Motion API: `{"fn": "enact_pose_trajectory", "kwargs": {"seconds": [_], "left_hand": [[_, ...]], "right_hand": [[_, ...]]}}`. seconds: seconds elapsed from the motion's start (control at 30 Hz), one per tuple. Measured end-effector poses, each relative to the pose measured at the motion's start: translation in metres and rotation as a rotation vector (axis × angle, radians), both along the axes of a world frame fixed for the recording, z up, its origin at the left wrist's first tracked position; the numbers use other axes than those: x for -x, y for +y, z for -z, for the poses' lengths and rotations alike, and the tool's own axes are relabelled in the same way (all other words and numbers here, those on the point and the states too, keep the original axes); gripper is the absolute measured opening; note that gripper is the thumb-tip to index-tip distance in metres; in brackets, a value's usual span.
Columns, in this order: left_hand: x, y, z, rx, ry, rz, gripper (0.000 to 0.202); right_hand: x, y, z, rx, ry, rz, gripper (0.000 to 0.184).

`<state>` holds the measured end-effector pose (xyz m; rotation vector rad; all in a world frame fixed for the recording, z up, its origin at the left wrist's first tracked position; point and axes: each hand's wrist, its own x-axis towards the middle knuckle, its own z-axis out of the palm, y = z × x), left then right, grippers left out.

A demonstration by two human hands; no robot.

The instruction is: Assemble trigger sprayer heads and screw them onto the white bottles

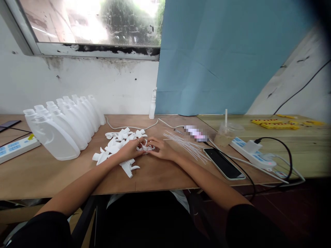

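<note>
Close together over the table, my left hand (131, 150) and my right hand (160, 148) both grip one white trigger spray head (145, 148). Fingers cover part of it. To the left and beneath my left wrist lies a pile of white trigger spray heads (116, 144). One spray head (128, 168) rests at the near side of the pile, below my left hand. Right of my right hand, thin white tubes (187, 146) are spread in a loose bundle on the wood.
Several translucent bottles (60, 134) stand in rows at left. A complete spray bottle (152, 105) stands by the wall. At right are a black-screened phone (224, 164), a lit phone (196, 133), a drink cup (223, 136), a power strip (252, 155) with cables and yellow packets (275, 124).
</note>
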<state>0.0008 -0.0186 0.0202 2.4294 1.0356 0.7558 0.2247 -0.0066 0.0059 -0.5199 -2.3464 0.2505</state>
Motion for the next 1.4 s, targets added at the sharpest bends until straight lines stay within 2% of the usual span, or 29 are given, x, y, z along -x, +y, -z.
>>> {"fn": "enact_pose_trajectory", "kwargs": {"seconds": [0.1, 0.23, 0.43, 0.6, 0.9, 1.03, 1.13, 1.27, 1.33, 1.4], "left_hand": [[0.002, 0.001, 0.002, -0.08, 0.085, 0.013, 0.018], [0.003, 0.001, 0.003, -0.084, 0.107, -0.018, 0.022], [0.003, -0.003, -0.003, -0.148, 0.207, -0.044, 0.023], [0.0, -0.008, -0.008, -0.163, 0.258, -0.045, 0.029], [-0.001, -0.003, -0.001, -0.151, 0.178, -0.013, 0.02], [0.001, 0.001, 0.003, -0.143, 0.135, 0.01, 0.022], [0.003, 0.004, 0.005, -0.128, 0.12, 0.009, 0.023], [0.002, 0.002, 0.0, -0.081, 0.137, 0.02, 0.025], [0.001, 0.0, -0.004, -0.042, 0.149, -0.002, 0.031], [-0.001, -0.002, -0.007, -0.008, 0.159, -0.042, 0.037]], "right_hand": [[-0.001, 0.003, 0.001, 0.021, 0.0, -0.023, 0.021], [0.0, 0.003, 0.0, 0.046, 0.001, -0.018, 0.018], [0.004, 0.005, 0.004, 0.063, 0.026, -0.008, 0.026], [0.006, 0.005, 0.007, 0.112, 0.053, 0.023, 0.017], [0.008, -0.001, 0.006, 0.014, -0.023, 0.092, 0.015], [0.012, -0.009, 0.008, -0.028, -0.061, 0.162, 0.032], [0.013, -0.011, 0.006, 0.034, -0.046, 0.095, 0.042], [0.008, 0.0, -0.004, 0.184, 0.06, -0.059, 0.028], [-0.002, 0.011, -0.011, 0.266, 0.133, 0.03, 0.027], [-0.017, 0.023, -0.017, 0.29, 0.162, 0.302, 0.031]]}}
